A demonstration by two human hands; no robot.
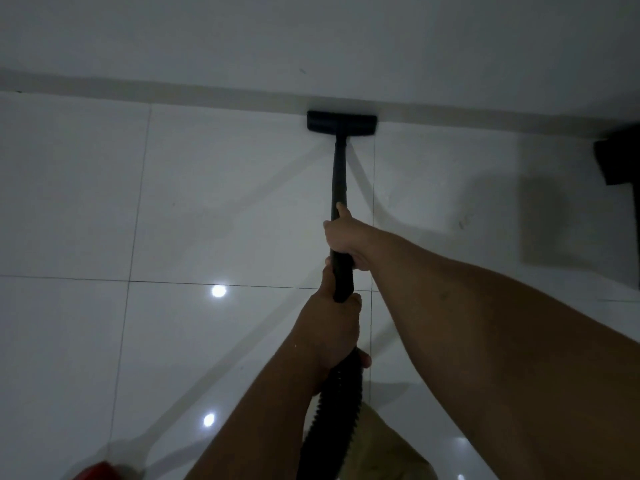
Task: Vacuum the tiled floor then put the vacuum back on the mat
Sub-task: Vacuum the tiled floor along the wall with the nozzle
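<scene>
A black vacuum wand (338, 174) runs from my hands out to its flat black floor head (341, 123), which rests on the glossy white tiled floor (214, 188) against the foot of the wall. My right hand (344, 239) grips the wand higher up, thumb along the tube. My left hand (334, 327) holds the lower end where the ribbed black hose (334, 410) joins. The hose drops down past my body and out of view. A red part of the vacuum body (100, 472) shows at the bottom left edge.
A white wall with a pale skirting strip (173, 90) bounds the floor ahead. A dark object (620, 157) stands at the right edge by the wall. Two ceiling lights reflect in the tiles at lower left.
</scene>
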